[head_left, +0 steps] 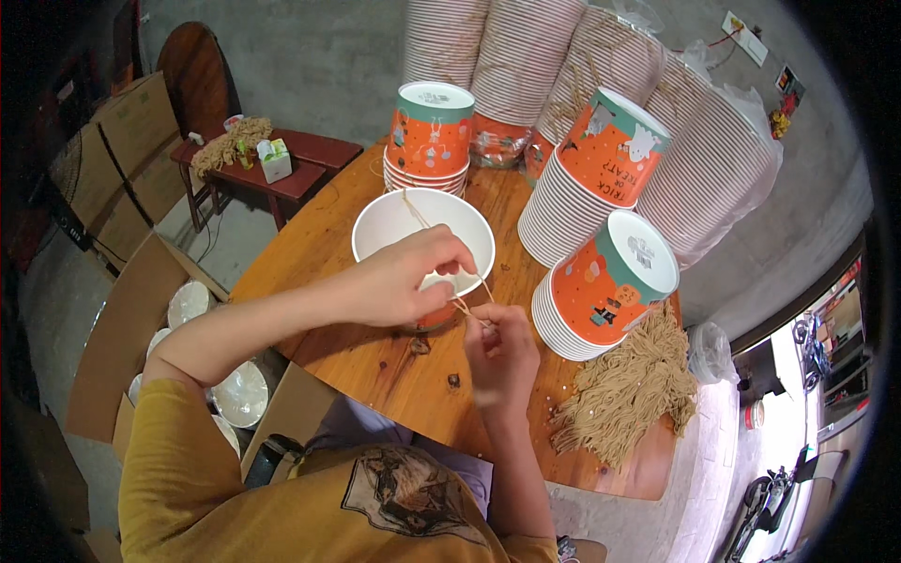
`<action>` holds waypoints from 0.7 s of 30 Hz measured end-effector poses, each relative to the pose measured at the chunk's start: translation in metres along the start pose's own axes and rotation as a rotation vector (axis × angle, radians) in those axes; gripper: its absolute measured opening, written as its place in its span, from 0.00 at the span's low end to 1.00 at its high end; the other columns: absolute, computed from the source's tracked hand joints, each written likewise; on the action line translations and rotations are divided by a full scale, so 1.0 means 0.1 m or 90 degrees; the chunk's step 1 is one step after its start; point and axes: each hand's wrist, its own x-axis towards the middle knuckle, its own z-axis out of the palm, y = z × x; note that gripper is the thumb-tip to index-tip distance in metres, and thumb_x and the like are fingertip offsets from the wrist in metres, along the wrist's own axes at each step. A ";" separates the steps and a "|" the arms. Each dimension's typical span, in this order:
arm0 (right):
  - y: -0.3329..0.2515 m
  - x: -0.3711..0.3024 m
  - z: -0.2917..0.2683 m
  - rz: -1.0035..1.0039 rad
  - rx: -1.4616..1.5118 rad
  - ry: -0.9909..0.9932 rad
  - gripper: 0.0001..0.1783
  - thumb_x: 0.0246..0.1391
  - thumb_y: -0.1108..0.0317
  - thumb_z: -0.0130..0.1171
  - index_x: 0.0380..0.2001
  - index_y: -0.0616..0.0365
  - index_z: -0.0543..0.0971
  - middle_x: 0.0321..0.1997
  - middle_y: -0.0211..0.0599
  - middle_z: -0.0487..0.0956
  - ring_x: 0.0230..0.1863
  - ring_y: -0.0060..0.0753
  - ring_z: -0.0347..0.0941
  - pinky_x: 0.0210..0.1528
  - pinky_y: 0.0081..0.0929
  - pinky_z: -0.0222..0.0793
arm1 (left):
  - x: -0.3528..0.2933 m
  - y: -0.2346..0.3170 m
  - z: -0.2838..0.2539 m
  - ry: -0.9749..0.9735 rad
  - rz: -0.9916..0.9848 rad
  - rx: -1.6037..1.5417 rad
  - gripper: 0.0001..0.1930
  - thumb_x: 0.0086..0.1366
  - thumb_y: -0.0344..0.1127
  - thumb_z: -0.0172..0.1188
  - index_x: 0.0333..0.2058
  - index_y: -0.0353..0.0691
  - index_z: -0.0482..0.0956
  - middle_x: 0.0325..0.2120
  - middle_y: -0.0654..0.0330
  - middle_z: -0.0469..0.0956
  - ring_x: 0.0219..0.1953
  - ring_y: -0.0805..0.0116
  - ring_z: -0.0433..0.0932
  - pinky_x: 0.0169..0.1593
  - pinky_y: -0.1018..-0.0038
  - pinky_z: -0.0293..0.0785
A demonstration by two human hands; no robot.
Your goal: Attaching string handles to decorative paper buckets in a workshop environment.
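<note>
A paper bucket (375, 220), white inside with an orange outer wall, stands mouth up on the table in front of me. A thin tan cord (413, 208) hangs over its far rim. My left hand (418, 272) reaches over the bucket's mouth with fingers curled, and the cord runs from its fingertips. Just outside the near rim, my right hand (500, 349) pinches a cord loop (462, 306) between thumb and fingers. Part of the cord passes behind my left hand and cannot be seen.
Upturned stacks of orange-and-green buckets (432, 141) (601, 169) (605, 291) surround the wooden table's (404, 375) far and right sides. A cord bundle (624, 385) lies at right. Tall wrapped stacks (699, 169) rise behind. An open carton (122, 347) with buckets stands left, near a red bench (310, 159).
</note>
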 end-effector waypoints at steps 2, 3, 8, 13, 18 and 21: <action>0.00 0.01 -0.01 0.003 0.011 0.004 0.11 0.52 0.76 0.61 0.39 0.53 0.73 0.31 0.35 0.74 0.28 0.27 0.74 0.30 0.24 0.72 | 0.00 0.05 0.03 0.003 0.189 0.150 0.07 0.59 0.32 0.56 0.36 0.38 0.73 0.37 0.54 0.70 0.43 0.55 0.71 0.47 0.64 0.68; 0.00 0.01 -0.01 0.006 0.021 0.008 0.11 0.52 0.75 0.61 0.38 0.54 0.73 0.32 0.35 0.74 0.28 0.26 0.74 0.30 0.23 0.72 | -0.01 0.08 0.04 -0.014 0.190 0.174 0.06 0.59 0.32 0.56 0.35 0.38 0.74 0.37 0.55 0.70 0.45 0.55 0.69 0.49 0.64 0.68; -0.04 0.00 -0.02 0.123 0.134 -0.016 0.07 0.58 0.71 0.58 0.38 0.54 0.72 0.32 0.35 0.79 0.30 0.22 0.78 0.33 0.23 0.74 | -0.04 0.05 0.10 -0.018 0.150 0.175 0.04 0.60 0.32 0.56 0.32 0.39 0.75 0.36 0.56 0.69 0.44 0.55 0.70 0.48 0.64 0.68; -0.02 -0.03 0.02 0.131 0.199 -0.030 0.06 0.65 0.68 0.50 0.40 0.57 0.72 0.34 0.34 0.81 0.29 0.20 0.79 0.27 0.16 0.72 | -0.04 0.07 0.10 -0.010 0.131 0.154 0.04 0.60 0.32 0.56 0.31 0.39 0.74 0.34 0.56 0.70 0.42 0.55 0.70 0.47 0.64 0.68; -0.03 -0.03 0.02 0.103 0.099 -0.082 0.06 0.64 0.69 0.49 0.43 0.53 0.70 0.29 0.34 0.79 0.28 0.25 0.78 0.32 0.24 0.74 | -0.05 0.15 0.07 -0.002 0.120 0.230 0.05 0.60 0.33 0.57 0.31 0.40 0.74 0.33 0.57 0.70 0.41 0.57 0.72 0.44 0.63 0.67; -0.03 -0.06 0.00 0.072 0.059 -0.068 0.07 0.62 0.70 0.52 0.43 0.53 0.71 0.26 0.33 0.76 0.27 0.24 0.76 0.30 0.25 0.72 | -0.05 0.10 0.07 0.002 0.141 0.242 0.05 0.61 0.34 0.56 0.33 0.41 0.73 0.33 0.58 0.71 0.41 0.58 0.73 0.45 0.63 0.66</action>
